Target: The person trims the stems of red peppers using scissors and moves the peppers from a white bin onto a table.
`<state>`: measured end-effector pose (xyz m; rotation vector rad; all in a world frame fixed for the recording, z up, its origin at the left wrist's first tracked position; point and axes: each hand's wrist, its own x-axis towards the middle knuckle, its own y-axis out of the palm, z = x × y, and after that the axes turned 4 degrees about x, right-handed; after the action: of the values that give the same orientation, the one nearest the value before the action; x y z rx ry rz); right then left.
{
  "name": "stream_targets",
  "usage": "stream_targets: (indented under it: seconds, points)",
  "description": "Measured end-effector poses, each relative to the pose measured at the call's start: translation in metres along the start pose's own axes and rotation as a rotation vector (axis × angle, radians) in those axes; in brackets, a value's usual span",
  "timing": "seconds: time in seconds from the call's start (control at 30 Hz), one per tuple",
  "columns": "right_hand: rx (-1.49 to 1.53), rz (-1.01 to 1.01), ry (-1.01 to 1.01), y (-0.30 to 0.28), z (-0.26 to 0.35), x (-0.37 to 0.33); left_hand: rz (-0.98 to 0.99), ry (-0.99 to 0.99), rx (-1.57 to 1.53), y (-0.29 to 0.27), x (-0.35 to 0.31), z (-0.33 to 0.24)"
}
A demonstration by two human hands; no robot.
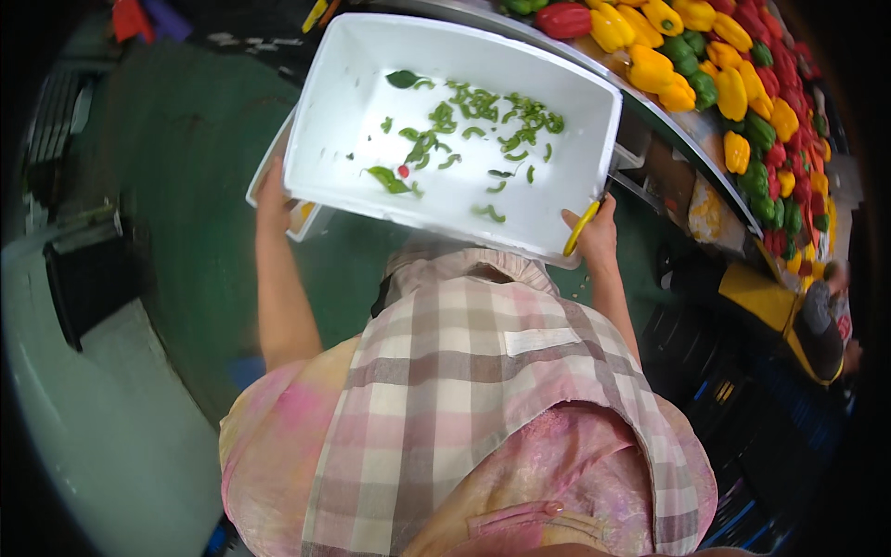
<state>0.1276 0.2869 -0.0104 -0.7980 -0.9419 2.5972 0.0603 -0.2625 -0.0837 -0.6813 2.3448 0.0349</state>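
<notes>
A white rectangular bin (353,176) is held out in front of me, tilted so that its inside shows. Small green pepper trimmings (473,107), a few green leaves (387,180) and a tiny red bit lie scattered in it. My left hand (271,190) grips its left side, the fingers partly hidden behind the wall. At the near right corner my right hand (599,230) holds the bin along with a slim tool with a yellow handle (581,228); its exact kind is unclear. Another white container (269,167) shows partly beneath the bin on the left.
A metal-edged table (687,139) at the upper right bears a heap of yellow peppers (650,70), red and green ones among them. Another person (817,316) in a yellow apron stands at the right. Dark crates (696,371) are at lower right, a pale surface (111,408) at left.
</notes>
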Motion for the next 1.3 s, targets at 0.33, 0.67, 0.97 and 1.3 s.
stream_targets:
  seconds: [0.33,0.67,0.97,1.3]
  points:
    - [0.542,0.405,-0.205,-0.029,-0.152,0.106,0.054,0.835,-0.079,0.066,-0.217,-0.045]
    - [0.624,1.057,-0.201,0.077,-0.059,0.072,-0.686,0.837,-0.191,0.009,-0.284,0.073]
    - [0.519,1.244,-0.06,0.213,0.013,-0.026,-0.798,0.521,-0.152,-0.154,-0.315,0.215]
    - [0.476,1.178,-0.051,0.411,0.086,-0.173,-0.615,0.25,-0.499,-0.312,-0.261,0.295]
